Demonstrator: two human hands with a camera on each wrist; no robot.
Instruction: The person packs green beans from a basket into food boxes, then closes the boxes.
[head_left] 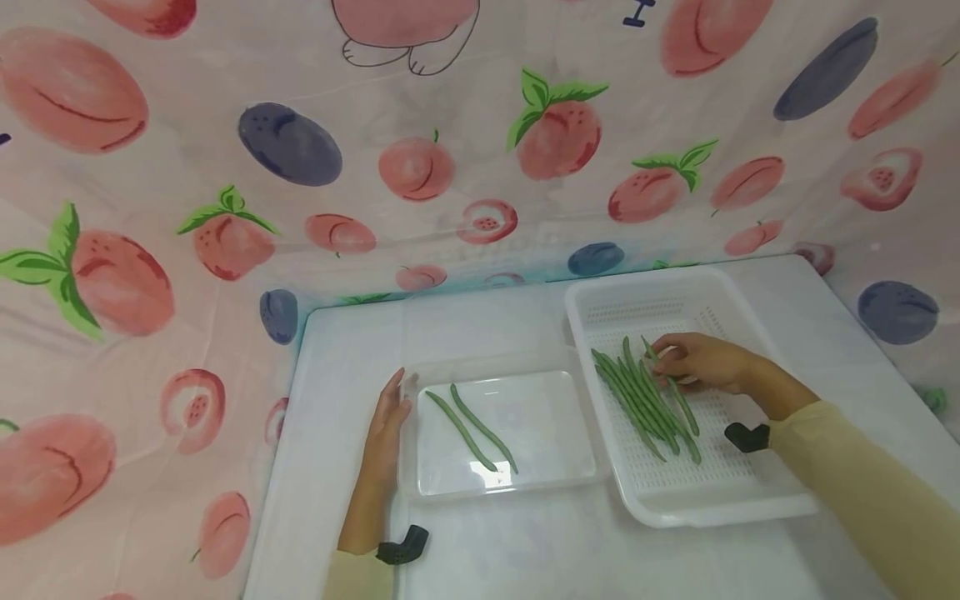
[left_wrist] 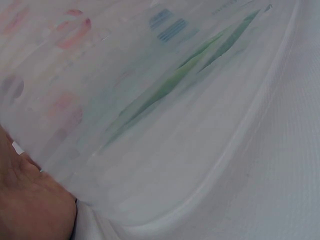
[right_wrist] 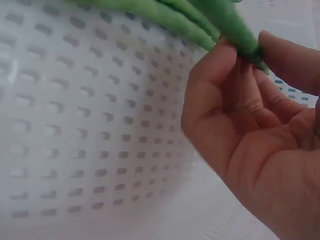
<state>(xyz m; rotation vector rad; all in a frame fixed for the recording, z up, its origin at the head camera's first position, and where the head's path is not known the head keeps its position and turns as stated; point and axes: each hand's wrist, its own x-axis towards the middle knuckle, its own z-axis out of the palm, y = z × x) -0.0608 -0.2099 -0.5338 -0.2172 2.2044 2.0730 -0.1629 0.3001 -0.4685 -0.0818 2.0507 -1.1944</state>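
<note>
In the head view, my right hand (head_left: 697,362) is over the white perforated basket (head_left: 652,507), pinching one green bean (head_left: 684,408) between thumb and fingers. The right wrist view shows the pinched bean's end (right_wrist: 240,37) close up. A bundle of green beans (head_left: 641,396) lies in the basket just left of that hand. My left hand (head_left: 387,425) rests along the left wall of a clear plastic box (head_left: 502,492), fingers fairly straight. Two green beans (head_left: 480,425) lie apart inside the box; the left wrist view shows them blurred through its wall (left_wrist: 165,175).
Box and basket stand side by side on a white table (head_left: 525,558), the basket on the right. Behind the table and along its sides hangs a fruit-print cloth (head_left: 465,100). Dark wrist cameras (head_left: 403,546) sit at both sleeve cuffs.
</note>
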